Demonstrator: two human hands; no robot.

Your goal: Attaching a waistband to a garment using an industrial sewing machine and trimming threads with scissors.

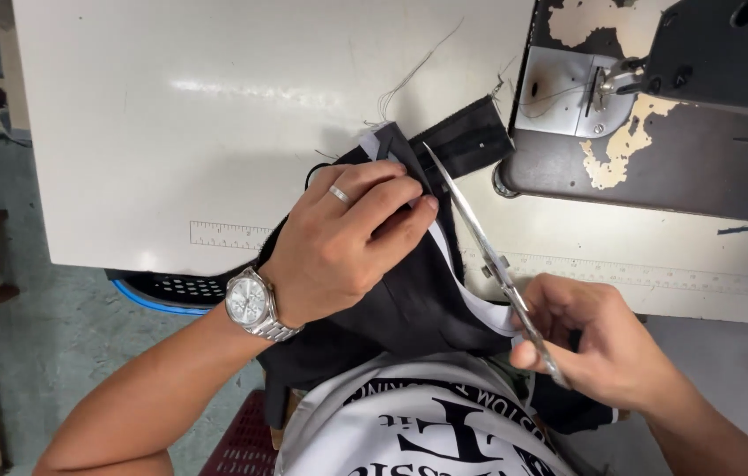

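black fabric (409,308), white-edged, on bench (171,132) edge: left hand (339,242) pinching it closed; right hand (603,339) gripping scissors (488,260), blades open at the edge, cut barely begun; most remains.
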